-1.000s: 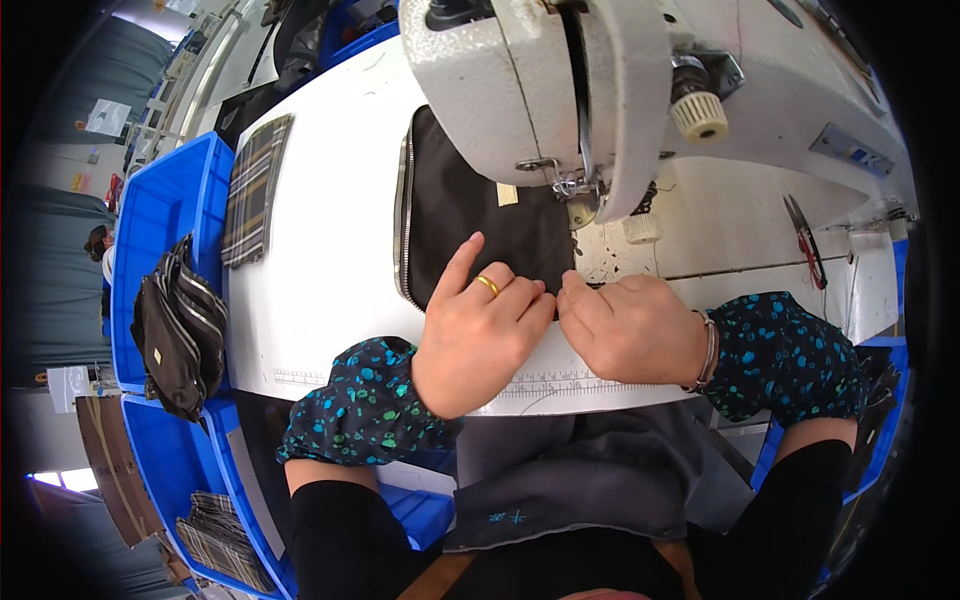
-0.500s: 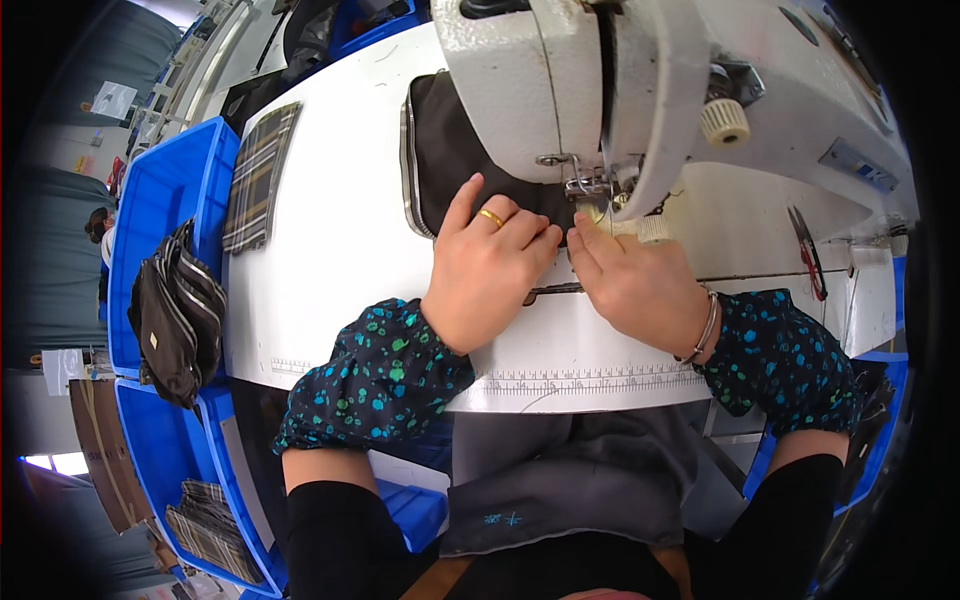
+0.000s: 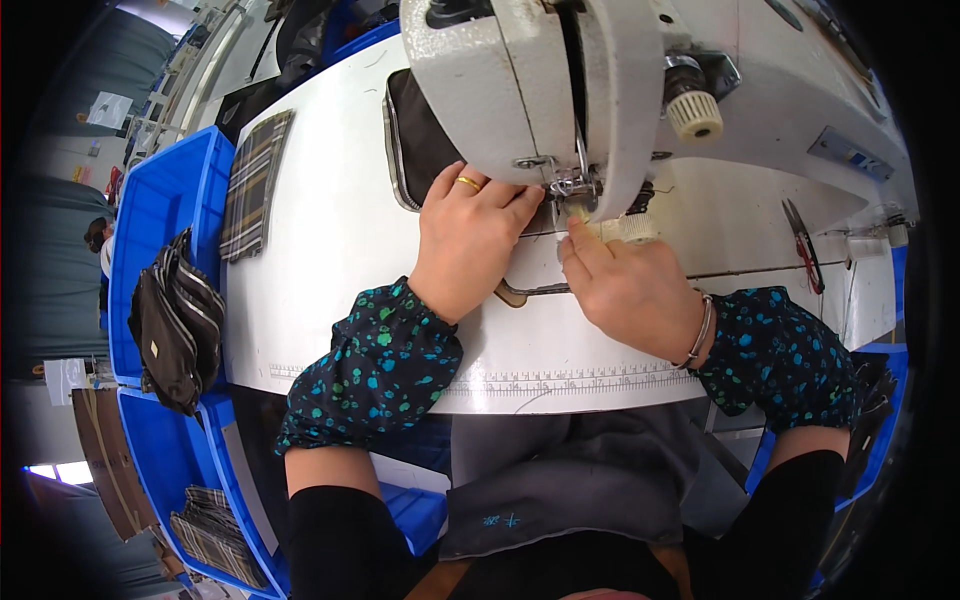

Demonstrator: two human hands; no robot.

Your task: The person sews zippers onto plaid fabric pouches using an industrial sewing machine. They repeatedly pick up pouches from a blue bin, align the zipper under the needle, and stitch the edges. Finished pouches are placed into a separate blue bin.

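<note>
Beneath the head of a white sewing machine [image 3: 520, 90] lies a dark brown fabric piece [image 3: 418, 140] with a light-and-dark trimmed edge, partly hidden by the machine and my fingers. My left hand [image 3: 468, 235], with a gold ring, presses the fabric's near edge, fingers bent and close together, tips just left of the presser foot [image 3: 574, 188]. On the other side, my right hand [image 3: 635, 295] has its index finger stretched up to the foot and the rest curled in. What its fingertips pinch, if anything, is hidden.
Red-handled scissors [image 3: 806, 250] lie at the right of the white table [image 3: 330, 300]. A plaid fabric piece [image 3: 257, 185] rests at its left edge. Blue bins [image 3: 185, 175] stand beyond, with dark pouches [image 3: 178, 320] hanging over a rim and plaid pieces [image 3: 215, 535] lower down.
The view has shifted, so the machine sits further left in it. My left hand has moved left and away from me, its raised finger now lowered. The fabric's near edge has slid away from me.
</note>
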